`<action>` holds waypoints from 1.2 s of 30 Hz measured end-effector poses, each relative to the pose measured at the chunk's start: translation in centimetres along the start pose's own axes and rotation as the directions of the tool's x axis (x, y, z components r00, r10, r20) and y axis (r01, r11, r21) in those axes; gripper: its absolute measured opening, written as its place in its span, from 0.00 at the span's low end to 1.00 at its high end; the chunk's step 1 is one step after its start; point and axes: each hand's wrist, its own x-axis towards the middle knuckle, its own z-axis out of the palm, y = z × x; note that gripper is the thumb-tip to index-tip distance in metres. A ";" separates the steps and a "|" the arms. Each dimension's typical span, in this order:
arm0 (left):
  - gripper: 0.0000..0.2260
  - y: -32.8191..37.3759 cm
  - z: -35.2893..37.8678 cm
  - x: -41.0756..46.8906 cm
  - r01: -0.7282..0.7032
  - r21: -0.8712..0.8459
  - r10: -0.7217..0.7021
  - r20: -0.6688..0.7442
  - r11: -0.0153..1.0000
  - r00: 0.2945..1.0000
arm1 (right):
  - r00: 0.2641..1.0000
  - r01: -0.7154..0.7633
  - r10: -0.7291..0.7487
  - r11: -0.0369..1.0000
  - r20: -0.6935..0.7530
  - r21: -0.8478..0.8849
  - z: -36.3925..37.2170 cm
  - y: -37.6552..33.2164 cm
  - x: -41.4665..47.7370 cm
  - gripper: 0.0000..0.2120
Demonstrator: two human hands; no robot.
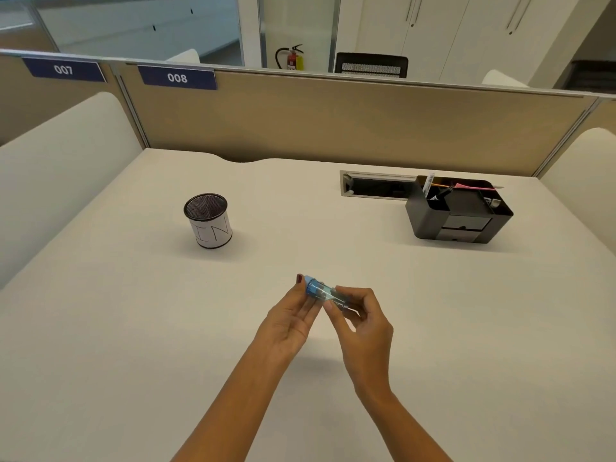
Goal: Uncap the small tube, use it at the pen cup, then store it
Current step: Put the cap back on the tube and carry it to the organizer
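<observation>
Both hands hold a small clear tube (328, 293) with a blue cap (312, 285) above the middle of the desk. My left hand (293, 315) pinches the blue cap end with its fingertips. My right hand (361, 323) grips the clear body of the tube. The cap sits on the tube. The pen cup (208, 220), black mesh with a white paper label, stands upright at the far left of the desk, well away from the hands.
A black desk organiser (458, 213) with pens and pink notes stands at the far right, beside a cable slot (376, 185) in the white desk (133, 345). A beige partition (333, 121) closes the back; white side dividers flank the desk.
</observation>
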 end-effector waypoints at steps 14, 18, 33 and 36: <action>0.07 0.8 0.8 0.0 -0.146 0.253 0.119 0.119 0.957 0.986 | 0.974 -0.218 0.208 0.968 0.090 0.122 -0.4 -0.6 0.6 0.10; 0.14 1.3 1.2 -0.2 -0.141 0.326 0.111 0.111 0.935 0.988 | 0.959 -0.091 0.093 0.996 0.268 -0.021 -1.0 -1.3 1.8 0.17; 0.15 1.5 2.4 -1.3 -0.031 0.425 -0.026 0.129 0.905 0.991 | 0.851 0.206 -0.084 0.961 0.518 -0.183 -1.7 -1.9 3.5 0.40; 0.15 1.3 2.3 -1.3 -0.019 0.459 -0.038 0.114 0.888 0.993 | 0.865 0.184 -0.076 0.968 0.495 -0.173 -1.5 -1.9 3.2 0.39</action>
